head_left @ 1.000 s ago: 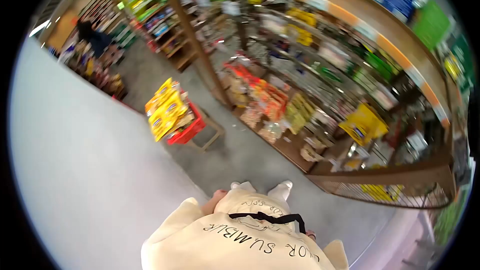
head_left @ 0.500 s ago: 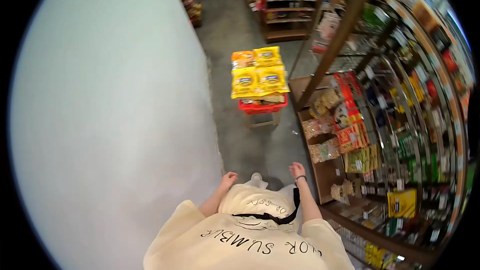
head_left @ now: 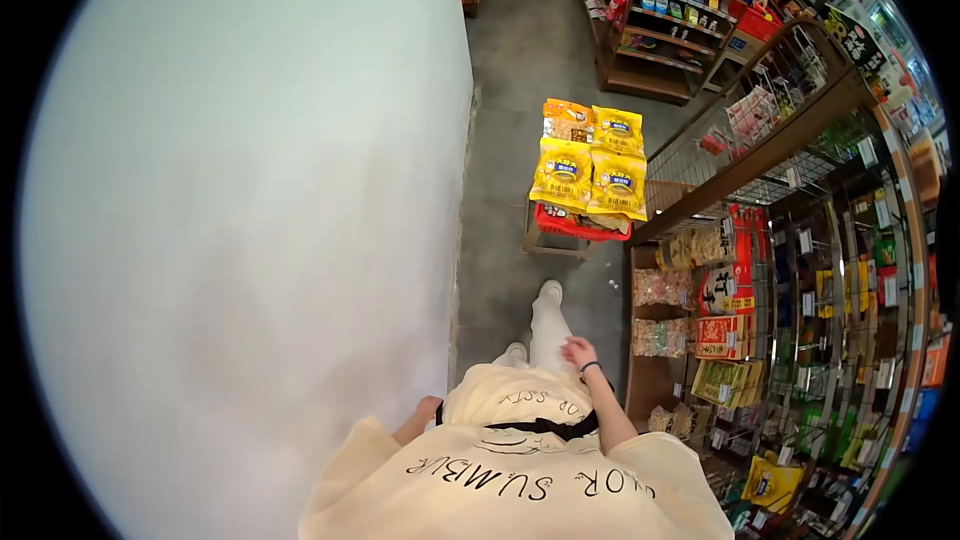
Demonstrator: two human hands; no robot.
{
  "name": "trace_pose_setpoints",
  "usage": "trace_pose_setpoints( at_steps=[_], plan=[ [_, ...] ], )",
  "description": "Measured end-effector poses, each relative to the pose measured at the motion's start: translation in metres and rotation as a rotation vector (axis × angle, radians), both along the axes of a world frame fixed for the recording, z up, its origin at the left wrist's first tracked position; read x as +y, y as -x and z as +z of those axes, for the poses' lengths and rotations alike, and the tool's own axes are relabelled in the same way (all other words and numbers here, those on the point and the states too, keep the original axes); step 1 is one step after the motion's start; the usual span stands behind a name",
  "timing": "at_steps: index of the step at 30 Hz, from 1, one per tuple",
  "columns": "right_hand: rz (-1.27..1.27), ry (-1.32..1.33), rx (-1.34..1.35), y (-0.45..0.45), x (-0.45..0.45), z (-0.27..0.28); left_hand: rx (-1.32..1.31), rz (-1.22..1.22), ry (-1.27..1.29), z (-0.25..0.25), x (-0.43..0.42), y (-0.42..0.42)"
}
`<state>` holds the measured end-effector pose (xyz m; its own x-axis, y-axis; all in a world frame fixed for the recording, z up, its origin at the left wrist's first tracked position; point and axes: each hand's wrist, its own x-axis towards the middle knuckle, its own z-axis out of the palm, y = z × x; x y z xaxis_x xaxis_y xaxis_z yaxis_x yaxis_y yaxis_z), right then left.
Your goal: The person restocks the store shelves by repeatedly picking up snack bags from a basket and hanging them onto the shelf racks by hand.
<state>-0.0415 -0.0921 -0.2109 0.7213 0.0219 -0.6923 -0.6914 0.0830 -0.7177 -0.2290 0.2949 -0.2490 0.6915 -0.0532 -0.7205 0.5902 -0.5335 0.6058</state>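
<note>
The person (head_left: pixel 530 475) is apparently walking, right hand (head_left: pixel 579 351) empty and loosely curled, left hand (head_left: pixel 429 408) too hidden to tell; touching the far yellow bags (head_left: pixel 604 172) would need closer steps.

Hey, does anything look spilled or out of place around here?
Yes: small white bits lie on the grey floor beside the rack, like litter, though too small to identify. The yellow packs also rise above the rim of the basket, which looks overfilled.
</note>
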Motion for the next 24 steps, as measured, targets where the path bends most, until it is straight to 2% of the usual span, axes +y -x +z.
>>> trace_pose_setpoints(
  at_steps=[1, 3, 4, 5, 7, 9, 11, 13, 15, 17, 19, 21, 24],
  plan=[
    [-0.114, -0.034, 0.051, -0.013, -0.008, 0.006, -0.042, 0.004, 0.031, -0.001, -0.009, -0.009],
    [-0.216, 0.109, -0.158, -0.037, -0.024, 0.011, 0.108, 0.223, -0.049, -0.016, -0.029, -0.041],
    [-0.337, 0.11, -0.206, -0.052, -0.031, 0.021, 0.036, 0.255, -0.071, -0.01, -0.038, -0.058],
    [-0.341, 0.129, -0.256, -0.065, -0.045, 0.026, -0.037, 0.287, -0.093, -0.001, -0.046, -0.081],
    [-0.41, 0.182, -0.258, -0.096, -0.068, 0.044, -0.02, 0.401, 0.005, 0.013, -0.06, -0.135],
    [-0.495, 0.188, -0.254, -0.131, -0.091, 0.048, -0.127, 0.579, 0.116, 0.039, -0.081, -0.197],
    [-0.546, 0.176, -0.271, -0.153, -0.102, 0.048, -0.2, 0.622, 0.25, 0.039, -0.089, -0.228],
    [-0.606, 0.134, -0.282, -0.193, -0.114, 0.05, -0.311, 0.495, 0.193, 0.052, -0.106, -0.288],
    [-0.608, 0.134, -0.267, -0.237, -0.122, 0.051, -0.301, 0.509, 0.301, 0.091, -0.135, -0.355],
    [-0.575, 0.162, -0.28, -0.278, -0.124, 0.063, -0.397, 0.415, 0.279, 0.13, -0.169, -0.424],
    [-0.481, 0.315, -0.284, -0.34, -0.131, 0.062, -0.543, 0.341, 0.24, 0.141, -0.214, -0.512],
    [-0.413, 0.416, -0.339, -0.382, -0.135, 0.057, -0.589, 0.34, 0.353, 0.133, -0.242, -0.567],
    [-0.245, 0.609, -0.347, -0.446, -0.138, 0.061, -0.545, 0.286, 0.307, 0.121, -0.273, -0.641]
  ],
)
